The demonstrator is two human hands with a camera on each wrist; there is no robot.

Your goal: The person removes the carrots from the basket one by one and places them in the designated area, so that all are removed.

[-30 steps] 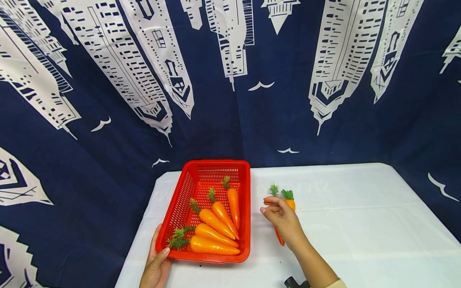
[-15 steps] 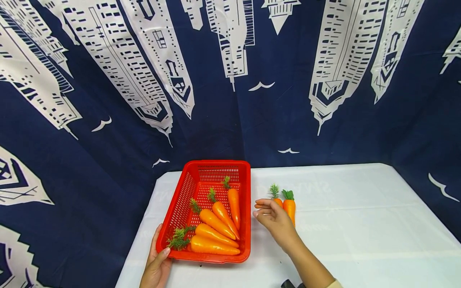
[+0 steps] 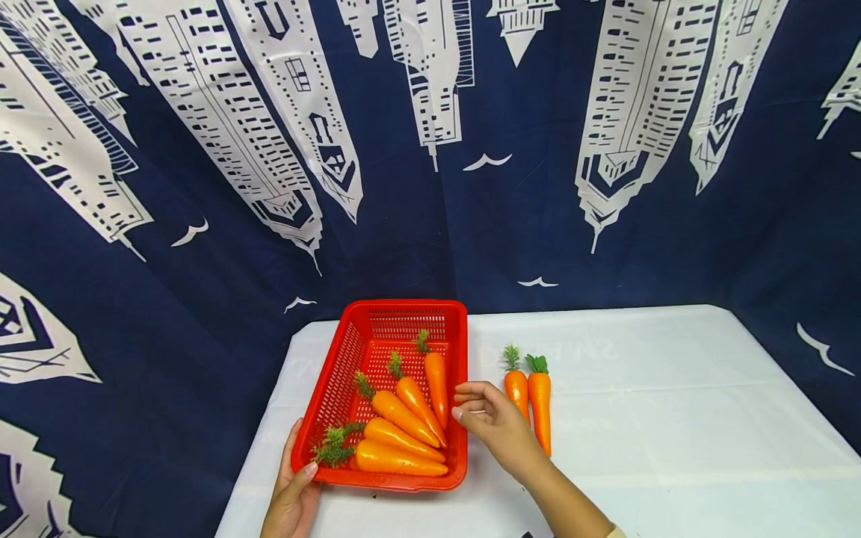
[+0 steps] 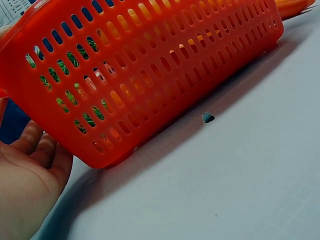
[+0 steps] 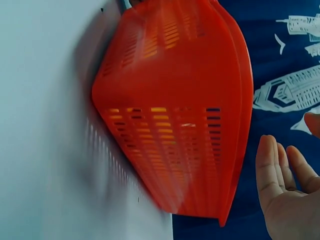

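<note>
The person's right forearm [image 3: 563,497] is bare down to the lower edge of the head view, where the end of a pale cream-yellow sleeve [image 3: 616,532] shows as a plain sliver, too small to tell its fabric or cut; a small dark corner [image 3: 528,535] beside the forearm is too cropped to identify. The right hand [image 3: 498,427] is bare, its slender fingers [image 5: 267,162] narrowing to rounded tips, with fine creases at the joints. The left hand [image 3: 294,495] is also bare, with a smooth, rounded thumbnail [image 3: 311,469].
</note>
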